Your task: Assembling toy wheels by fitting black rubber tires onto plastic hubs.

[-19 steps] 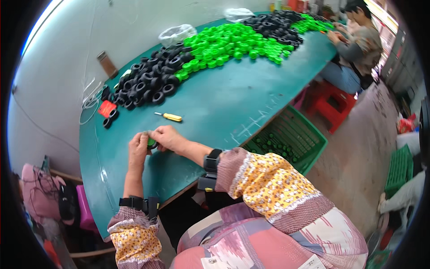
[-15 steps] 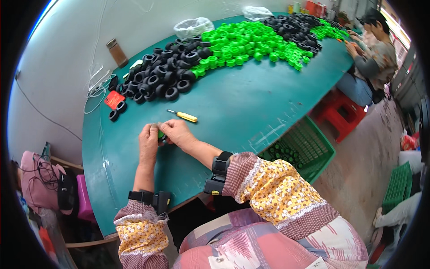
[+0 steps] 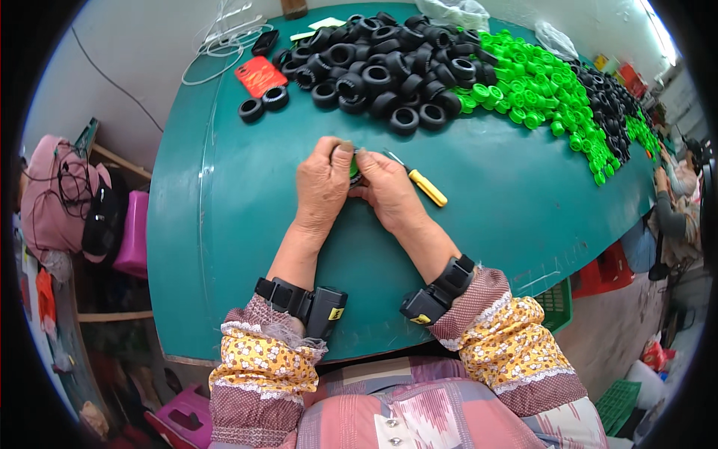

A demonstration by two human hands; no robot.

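Note:
Between my two hands, above the green tabletop [image 3: 247, 247], is a small toy wheel [image 3: 354, 171], a bright green hub with a black tyre around it. My left hand [image 3: 323, 179] closes on its left side with the thumb on top. My right hand [image 3: 386, 187] grips the other side, thumb pressed near the left one. The fingers hide most of the wheel, so how far the tyre sits over the hub cannot be seen. Just right of my right hand lies a screwdriver [image 3: 426, 187] with a yellow handle, touched by neither hand.
A heap of black tyres [image 3: 389, 75] lies beyond my hands, with green hubs [image 3: 538, 82] to its right. A red card-like object [image 3: 259, 76] and two loose tyres lie at left, near white cables [image 3: 217, 56]. Another person [image 3: 677, 202] sits at the far right. A green crate [image 3: 555, 305] stands below the table edge.
The view has swung to the right, so the table's things appear shifted and the other person is now at the rim. Both hands still hold the wheel.

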